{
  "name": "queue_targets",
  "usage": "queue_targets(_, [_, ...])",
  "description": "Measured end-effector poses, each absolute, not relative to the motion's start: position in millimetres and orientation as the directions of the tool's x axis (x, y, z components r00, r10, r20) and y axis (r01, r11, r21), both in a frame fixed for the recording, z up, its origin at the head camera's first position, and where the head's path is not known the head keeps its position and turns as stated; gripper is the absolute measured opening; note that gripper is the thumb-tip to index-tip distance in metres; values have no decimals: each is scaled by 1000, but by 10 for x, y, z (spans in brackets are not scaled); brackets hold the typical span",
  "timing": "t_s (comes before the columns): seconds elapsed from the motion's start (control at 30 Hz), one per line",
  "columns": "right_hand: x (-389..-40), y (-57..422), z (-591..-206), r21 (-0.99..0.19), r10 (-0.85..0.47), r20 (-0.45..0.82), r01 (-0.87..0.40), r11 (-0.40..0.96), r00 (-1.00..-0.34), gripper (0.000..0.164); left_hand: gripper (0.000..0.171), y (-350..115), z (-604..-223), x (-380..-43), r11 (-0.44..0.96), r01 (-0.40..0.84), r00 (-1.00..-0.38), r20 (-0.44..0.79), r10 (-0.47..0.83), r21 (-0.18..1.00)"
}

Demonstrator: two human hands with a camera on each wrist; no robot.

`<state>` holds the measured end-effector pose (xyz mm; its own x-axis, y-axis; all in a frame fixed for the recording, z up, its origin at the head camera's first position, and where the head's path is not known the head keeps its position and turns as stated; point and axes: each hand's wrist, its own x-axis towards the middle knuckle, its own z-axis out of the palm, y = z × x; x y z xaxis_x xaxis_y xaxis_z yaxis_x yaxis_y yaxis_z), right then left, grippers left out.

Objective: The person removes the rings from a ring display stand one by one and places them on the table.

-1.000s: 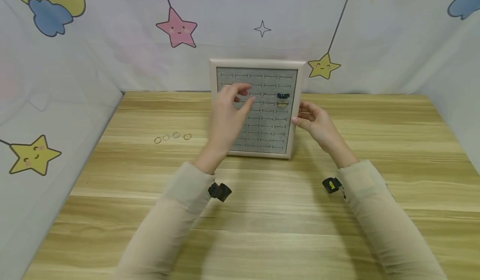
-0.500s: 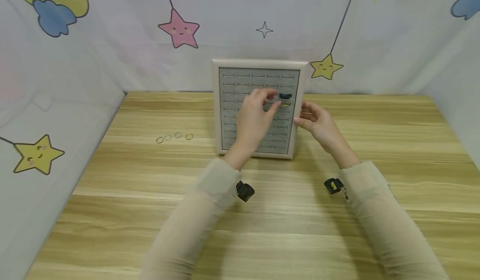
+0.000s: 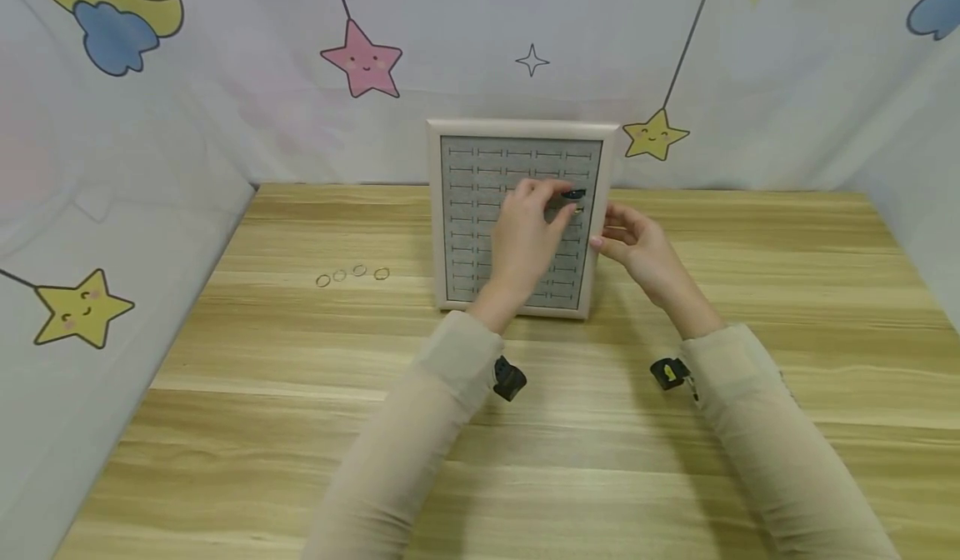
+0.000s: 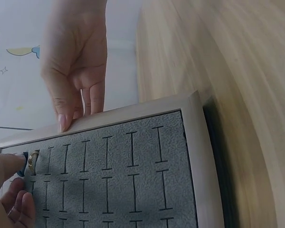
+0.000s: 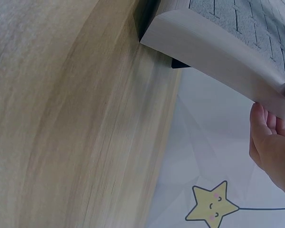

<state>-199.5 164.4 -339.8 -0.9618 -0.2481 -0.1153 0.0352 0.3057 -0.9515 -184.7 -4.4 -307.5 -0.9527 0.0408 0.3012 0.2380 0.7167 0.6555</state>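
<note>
An upright ring display board [image 3: 510, 128] with a pale frame and grey slotted padding stands on the table. My left hand [image 3: 528, 231] reaches across its front and pinches a dark blue ring [image 3: 573, 194] in a slot near the right side, index finger above and thumb below. Just under it, a gold ring [image 4: 33, 162] sits in its own slot, partly covered by the thumb in the head view. My right hand [image 3: 641, 252] grips the frame's right edge, thumb on the front and fingers behind, as the right wrist view also shows.
Several thin rings, among them a gold ring [image 3: 382, 273] and a silver ring [image 3: 340, 276], lie in a loose row on the wooden table [image 3: 300, 427], left of the board. Behind the table hangs a pale cloth [image 3: 480, 27] printed with stars.
My left hand has moved right across the board, from its left half to the dark blue ring, and its fingers have closed there. The right hand keeps its grip on the frame.
</note>
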Motion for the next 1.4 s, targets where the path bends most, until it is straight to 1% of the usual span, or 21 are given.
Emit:
queue_targets(0.3, [-1985,1649,-3395,-951,-247,-116,36,307,-962,57,28,-4,-3057,-1833,740,218,-958,283,40,636])
queue_targets(0.63, [-1978,1634,-3390,-955,-244,-117,42,293,-963,58,20,33,-3060,-1822,796,244,-935,352,41,555])
queue_targets(0.83, [-1973,1635,-3389,-953,-242,-116,40,302,-963,57,18,12,-3065,-1815,792,280,-929,360,82,542])
queue_targets(0.97, [-1971,1633,-3387,-952,-243,-117,39,304,-963,57,19,-34,-3055,-1826,761,281,-943,318,104,585])
queue_targets(1.1, [-1979,1635,-3379,-954,-238,-115,40,298,-964,56,20,-99,-3037,-1848,674,271,-955,282,96,688])
queue_targets(1.2, [-1986,1638,-3381,-955,-230,-118,46,294,-966,55,20,-164,-3022,-1855,613,275,-954,290,77,740])
queue_targets(1.3, [-1994,1633,-3388,-955,-226,-121,51,291,-967,55,21,-241,-2995,-1848,594,270,-953,299,52,758])
queue_targets(1.4, [-2001,1622,-3393,-954,-227,-121,50,294,-966,55,25,-342,-2941,-1817,572,248,-959,283,29,782])
